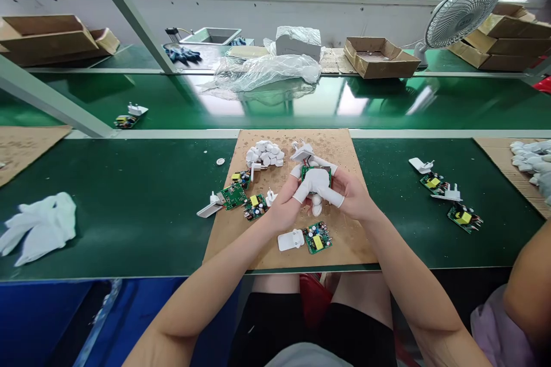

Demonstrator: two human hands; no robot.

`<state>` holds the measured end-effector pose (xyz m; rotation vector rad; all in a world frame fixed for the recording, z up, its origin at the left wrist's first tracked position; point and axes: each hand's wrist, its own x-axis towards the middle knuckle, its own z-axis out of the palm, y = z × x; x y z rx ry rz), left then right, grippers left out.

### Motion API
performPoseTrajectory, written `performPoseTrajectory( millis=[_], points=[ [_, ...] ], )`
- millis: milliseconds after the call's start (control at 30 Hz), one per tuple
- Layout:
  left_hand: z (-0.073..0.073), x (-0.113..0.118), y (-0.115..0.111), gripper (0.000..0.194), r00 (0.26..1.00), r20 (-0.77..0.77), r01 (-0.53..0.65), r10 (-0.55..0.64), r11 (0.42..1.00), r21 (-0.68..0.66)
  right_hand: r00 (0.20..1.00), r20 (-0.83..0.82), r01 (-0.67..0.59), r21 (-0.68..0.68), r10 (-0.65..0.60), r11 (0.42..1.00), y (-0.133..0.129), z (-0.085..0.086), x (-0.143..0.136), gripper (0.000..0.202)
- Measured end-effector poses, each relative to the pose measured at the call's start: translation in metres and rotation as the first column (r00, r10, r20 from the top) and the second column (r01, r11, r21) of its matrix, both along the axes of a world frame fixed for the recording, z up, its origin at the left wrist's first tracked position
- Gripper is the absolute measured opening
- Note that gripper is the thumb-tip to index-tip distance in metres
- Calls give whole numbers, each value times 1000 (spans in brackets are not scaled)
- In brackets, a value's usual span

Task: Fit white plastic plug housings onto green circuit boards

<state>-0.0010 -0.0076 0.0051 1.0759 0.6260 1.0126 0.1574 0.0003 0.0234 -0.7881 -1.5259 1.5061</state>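
Near the middle of the cardboard sheet (pixel 350 241), my left hand (pixel 289 199) and my right hand (pixel 352 190) grip a green circuit board (pixel 305 171) between them. White finger cots cover several fingertips, and both thumbs meet over the board, hiding most of it. A white plug housing (pixel 303 152) shows just beyond the fingers; whether it is joined to the board I cannot tell. Below my hands lies another circuit board (pixel 317 238) with a white plug piece (pixel 291 239) beside it. Several more boards (pixel 233 196) with white plug parts lie left of my hands.
A pile of small white pieces (pixel 264 153) sits at the sheet's back left. White gloves (pixel 41 226) lie far left. More circuit boards (pixel 465 217) are on the right, near a neighbouring person's arm (pixel 531 292). Behind stand a cardboard box (pixel 379 58) and a fan (pixel 465 11).
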Motion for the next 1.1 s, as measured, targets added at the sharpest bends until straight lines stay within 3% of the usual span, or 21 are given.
performPoseTrajectory(
  millis=[133, 300, 467, 533, 667, 800, 933, 1100],
  points=[
    [1, -2, -1, 64, 1000, 1, 14, -15, 999, 50, 999, 0, 48, -44, -48, 998, 0, -2, -1, 72],
    [0, -1, -2, 53, 995, -99, 42, -28, 988, 148, 998, -51, 34, -72, -38, 997, -1, -1, -4, 67],
    [-1, 0, -1, 53, 992, -127, 47, -26, 984, 171, 982, -79, 164, -94, -172, 982, -4, 0, -11, 57],
    [-4, 1, -1, 55, 994, -112, 8, 9, 989, 146, 978, -87, 185, -71, -191, 980, -5, -3, -14, 55],
    [-12, 4, -1, 52, 977, -97, -173, 191, 971, 167, 981, -77, 176, -25, -178, 984, -7, -8, -21, 53],
    [-16, 8, -2, 45, 966, -59, -237, 253, 951, 198, 961, -42, 273, -2, -273, 962, -8, -9, -27, 56],
    [-17, 9, -2, 46, 968, -63, -231, 242, 961, 151, 953, -39, 297, -52, -299, 953, -8, -9, -28, 58],
    [-18, 5, -1, 54, 990, -53, -114, 129, 968, 224, 957, -60, 270, -172, -283, 948, -5, -6, -23, 54]
  ],
)
